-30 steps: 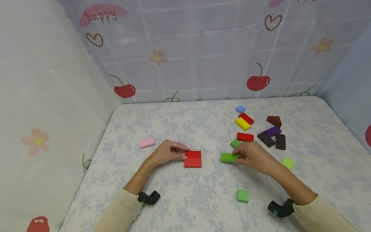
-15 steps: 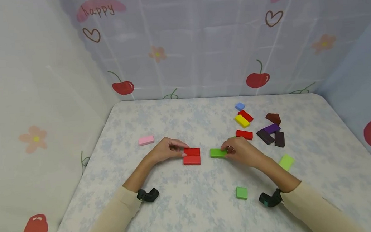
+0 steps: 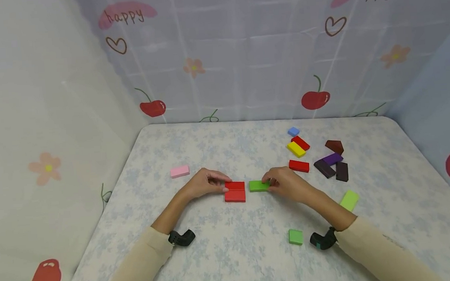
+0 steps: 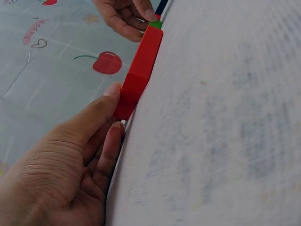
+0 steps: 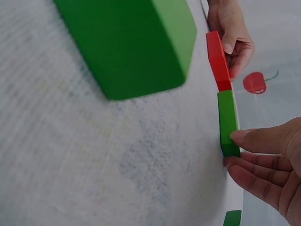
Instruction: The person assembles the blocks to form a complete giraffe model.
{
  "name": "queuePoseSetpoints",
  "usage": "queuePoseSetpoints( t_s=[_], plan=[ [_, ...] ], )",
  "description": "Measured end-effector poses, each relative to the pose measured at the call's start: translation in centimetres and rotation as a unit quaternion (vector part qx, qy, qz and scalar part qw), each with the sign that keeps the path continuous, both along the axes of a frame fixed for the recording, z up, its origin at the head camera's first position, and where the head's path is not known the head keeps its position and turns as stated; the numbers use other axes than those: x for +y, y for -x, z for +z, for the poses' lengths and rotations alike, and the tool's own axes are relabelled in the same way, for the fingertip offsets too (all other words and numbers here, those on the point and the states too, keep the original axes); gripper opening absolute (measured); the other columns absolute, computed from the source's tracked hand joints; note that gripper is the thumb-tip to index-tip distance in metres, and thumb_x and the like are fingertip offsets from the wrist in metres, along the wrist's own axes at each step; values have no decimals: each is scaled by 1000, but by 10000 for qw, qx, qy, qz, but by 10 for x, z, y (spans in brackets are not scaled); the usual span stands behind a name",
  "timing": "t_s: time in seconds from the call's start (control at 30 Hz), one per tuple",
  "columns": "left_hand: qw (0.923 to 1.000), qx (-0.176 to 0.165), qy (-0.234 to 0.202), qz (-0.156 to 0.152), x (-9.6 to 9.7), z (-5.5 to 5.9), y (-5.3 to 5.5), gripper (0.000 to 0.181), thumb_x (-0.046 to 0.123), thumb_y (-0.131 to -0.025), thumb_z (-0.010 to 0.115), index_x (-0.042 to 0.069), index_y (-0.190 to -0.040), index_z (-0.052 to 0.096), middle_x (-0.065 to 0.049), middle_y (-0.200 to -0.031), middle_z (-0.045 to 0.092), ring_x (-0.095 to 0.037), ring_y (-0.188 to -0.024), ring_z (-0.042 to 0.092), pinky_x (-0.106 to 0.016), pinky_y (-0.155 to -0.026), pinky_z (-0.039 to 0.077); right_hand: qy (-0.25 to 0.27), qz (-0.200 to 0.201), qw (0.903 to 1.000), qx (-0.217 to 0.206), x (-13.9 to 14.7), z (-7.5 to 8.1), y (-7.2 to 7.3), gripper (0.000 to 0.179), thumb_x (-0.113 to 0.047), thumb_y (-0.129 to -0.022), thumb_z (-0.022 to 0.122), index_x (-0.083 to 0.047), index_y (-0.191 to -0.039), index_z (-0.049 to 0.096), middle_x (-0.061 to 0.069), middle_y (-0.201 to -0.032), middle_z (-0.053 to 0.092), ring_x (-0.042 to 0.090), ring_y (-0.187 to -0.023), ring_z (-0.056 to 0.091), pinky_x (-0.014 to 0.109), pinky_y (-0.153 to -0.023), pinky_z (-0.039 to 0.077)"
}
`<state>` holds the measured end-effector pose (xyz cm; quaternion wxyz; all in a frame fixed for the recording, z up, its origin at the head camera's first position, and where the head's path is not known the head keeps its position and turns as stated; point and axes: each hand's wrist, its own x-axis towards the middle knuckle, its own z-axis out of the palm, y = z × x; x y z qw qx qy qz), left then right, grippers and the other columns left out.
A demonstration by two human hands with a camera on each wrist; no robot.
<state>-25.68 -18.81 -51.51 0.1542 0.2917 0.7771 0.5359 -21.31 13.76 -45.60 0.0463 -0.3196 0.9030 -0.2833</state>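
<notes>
Two red blocks (image 3: 235, 196) lie side by side on the table, their long sides touching. My left hand (image 3: 204, 183) holds them at their left end, with the thumb against that end and a finger at the far edge. To their right lies a green block (image 3: 257, 186), a small gap away in the head view. Thumb and fingers of my right hand (image 3: 288, 184) pinch its right end. In the right wrist view, a green square block (image 5: 141, 42) looms large, close to the camera.
Right of the hands lie a red block (image 3: 299, 166), a yellow block (image 3: 296, 149), a blue block (image 3: 293, 131) and several dark blocks (image 3: 324, 168). A light green block (image 3: 349, 199) is beside the right forearm. A pink block (image 3: 179, 171) sits left.
My right hand has slid the green block leftward, close to the red pair. The left hand has stayed at the red blocks. A small green block is now hidden behind the right hand in the head view.
</notes>
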Motion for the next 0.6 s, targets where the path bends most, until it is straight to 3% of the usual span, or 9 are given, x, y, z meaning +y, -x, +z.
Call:
queuePoseSetpoints(
  t_s=[0.2, 0.6],
  plan=[
    [10000, 31, 10, -12, 0, 1, -1, 31, 13, -83, 86, 14, -113, 80, -3, -111, 74, -16, -75, 60, -25, -63, 48, -58, 39, 9999, 105, -6, 1, 1, 24, 2, -82, 83, -2, -105, 76, 7, -96, 74, 15, -80, 67, 29, -74, 58],
    [10000, 30, -39, -47, 1, 1, -2, 30, 12, -84, 85, 14, -113, 80, -2, -114, 73, -16, -77, 61, -25, -65, 49, -133, 65, 9999, -81, -11, 3, 1, 25, -1, -83, 82, -2, -107, 75, 6, -97, 74, 15, -82, 67, 29, -74, 57]
  ],
)
